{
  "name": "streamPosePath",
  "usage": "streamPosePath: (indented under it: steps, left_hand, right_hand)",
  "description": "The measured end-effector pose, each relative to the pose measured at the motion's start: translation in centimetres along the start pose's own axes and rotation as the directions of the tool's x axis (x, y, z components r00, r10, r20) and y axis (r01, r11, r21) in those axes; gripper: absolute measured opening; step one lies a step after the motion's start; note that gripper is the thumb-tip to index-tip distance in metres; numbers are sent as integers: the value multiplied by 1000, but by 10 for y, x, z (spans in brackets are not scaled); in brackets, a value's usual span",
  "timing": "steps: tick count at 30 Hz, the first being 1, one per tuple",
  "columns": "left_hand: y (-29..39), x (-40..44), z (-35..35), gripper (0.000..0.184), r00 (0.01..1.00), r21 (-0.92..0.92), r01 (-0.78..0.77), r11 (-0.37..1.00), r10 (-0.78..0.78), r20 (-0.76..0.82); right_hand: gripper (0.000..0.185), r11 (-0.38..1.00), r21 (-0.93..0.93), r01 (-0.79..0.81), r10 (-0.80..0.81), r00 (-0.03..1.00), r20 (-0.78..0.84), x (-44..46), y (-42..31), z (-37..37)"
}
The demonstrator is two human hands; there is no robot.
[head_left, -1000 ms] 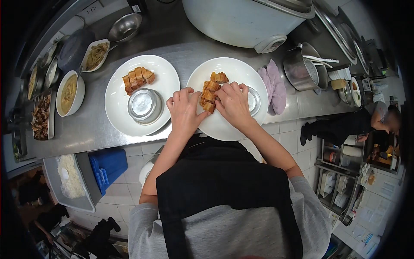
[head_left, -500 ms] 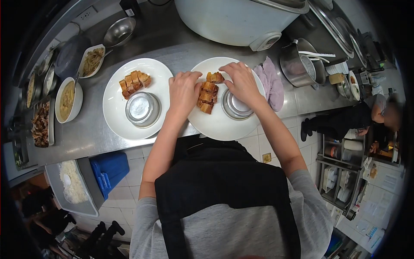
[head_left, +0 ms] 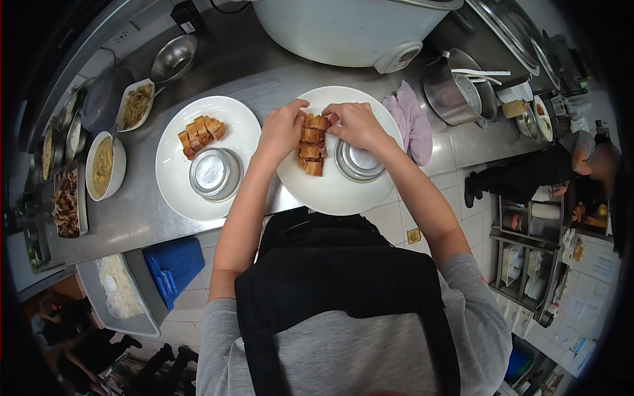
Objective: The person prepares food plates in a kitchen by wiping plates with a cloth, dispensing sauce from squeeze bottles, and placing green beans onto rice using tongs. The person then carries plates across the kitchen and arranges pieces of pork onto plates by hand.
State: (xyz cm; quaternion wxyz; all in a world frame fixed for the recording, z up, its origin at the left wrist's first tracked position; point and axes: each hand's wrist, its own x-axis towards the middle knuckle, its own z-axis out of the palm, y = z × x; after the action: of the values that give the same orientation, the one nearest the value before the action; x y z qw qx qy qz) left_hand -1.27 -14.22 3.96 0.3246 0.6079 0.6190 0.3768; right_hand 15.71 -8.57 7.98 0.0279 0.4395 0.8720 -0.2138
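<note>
Several browned slices of crispy pork belly (head_left: 313,152) lie in a row on the right white plate (head_left: 343,199). From its left side, my left hand (head_left: 281,132) curls its fingers against the top slice. My right hand (head_left: 362,125) pinches at the same slice from the right, its fingertips partly hidden. Below my right wrist, a round metal dish (head_left: 358,162) stands on that plate. The left white plate (head_left: 173,158) bears another row of pork slices (head_left: 201,134) beside a similar round metal dish (head_left: 215,173).
A large pale cooker (head_left: 343,30) stands behind the plates. On the right are a purple cloth (head_left: 411,122) and a metal pot (head_left: 449,92). Bowls of food (head_left: 105,165) line the left. Below the counter's edge sits a rice tub (head_left: 120,287). A person (head_left: 528,171) stands far right.
My hands have closed in on the top slice, which now lines up with the others. The view has shifted slightly.
</note>
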Motion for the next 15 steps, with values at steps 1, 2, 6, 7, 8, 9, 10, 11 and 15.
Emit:
streamPosePath:
  steps: [1, 2, 6, 7, 8, 9, 10, 11, 15]
  left_hand:
    - [1, -1, -1, 29, 1000, -48, 28, 998, -28, 3]
    - [2, -3, -2, 29, 1000, -47, 26, 999, -26, 4]
    - [3, -9, -5, 28, 998, -98, 61, 993, -60, 17]
    - [3, -9, -6, 28, 998, -88, 57, 995, -57, 3]
    - [2, -9, -4, 28, 998, -86, 57, 995, -57, 0]
    - [0, -11, -3, 28, 999, -52, 42, 998, -41, 19]
    - [-1, -12, -3, 28, 999, -18, 27, 999, -26, 37]
    - [-3, -13, -3, 28, 999, -17, 30, 999, -29, 34]
    - [-1, -17, -9, 29, 999, -48, 34, 998, -32, 42]
  right_hand:
    - [26, 999, 51, -2, 4, 999, -33, 0, 0, 1]
    - [26, 999, 52, -3, 5, 999, -35, 0, -1, 1]
    - [26, 1000, 7, 11, -11, 999, -34, 0, -7, 5]
    - [26, 1000, -13, 22, -22, 999, -30, 1, -7, 6]
    - [26, 1000, -13, 25, -25, 999, -31, 1, -5, 7]
    - [27, 999, -9, 45, -45, 999, -18, 2, -4, 7]
    - [28, 998, -5, 66, -66, 998, -4, 2, -4, 7]
    - [28, 998, -4, 70, -70, 998, -2, 2, -3, 7]
    - [30, 996, 41, 76, -76, 997, 2, -1, -1, 6]
